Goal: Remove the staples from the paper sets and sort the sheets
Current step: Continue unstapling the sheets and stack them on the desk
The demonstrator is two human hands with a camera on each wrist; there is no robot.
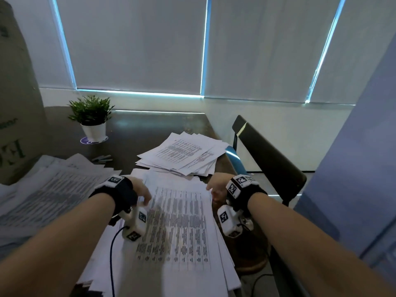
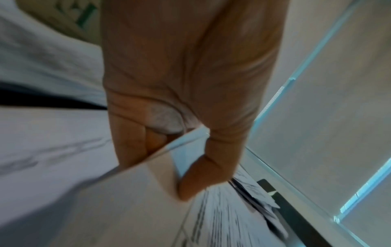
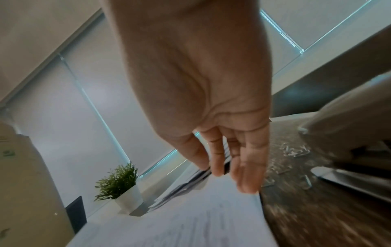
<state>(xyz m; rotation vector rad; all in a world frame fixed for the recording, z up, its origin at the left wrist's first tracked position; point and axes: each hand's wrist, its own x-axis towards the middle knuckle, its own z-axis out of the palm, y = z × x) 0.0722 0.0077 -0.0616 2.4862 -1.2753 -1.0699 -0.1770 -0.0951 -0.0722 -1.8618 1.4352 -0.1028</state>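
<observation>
— What's nearest, from where you stand?

— The printed paper set (image 1: 177,228) lying in front of the person, on top of a thicker stack of sheets on the dark table (image 1: 150,125). The print is blurred, so I can't read it.

— And the hands?

— The left hand (image 1: 140,190) is at the upper left corner of that set. From the wrist view, the left hand (image 2: 186,93) has its thumb and fingers curled round the edge of a sheet, pinching it. The right hand (image 1: 217,187) sits at the upper right corner. Seen close, the right hand (image 3: 211,103) has its fingers hanging fairly straight and relaxed, their tips at the edge of the paper; I can't tell whether they actually touch it, but nothing is held.

— Anything beside that right hand?

— Loose staples (image 3: 296,150) scattered on the wood just right of the sheets, and a pale object near them, too blurred to name.

— Further out?

— A fanned pile of loose sheets (image 1: 184,155) just beyond the set, and another spread of papers (image 1: 47,189) off to the left. A dark chair (image 1: 270,159) stands at the right edge of the table. Farther back on the left, a small potted plant (image 1: 92,118) in a white pot, then closed window blinds (image 1: 137,43).
</observation>
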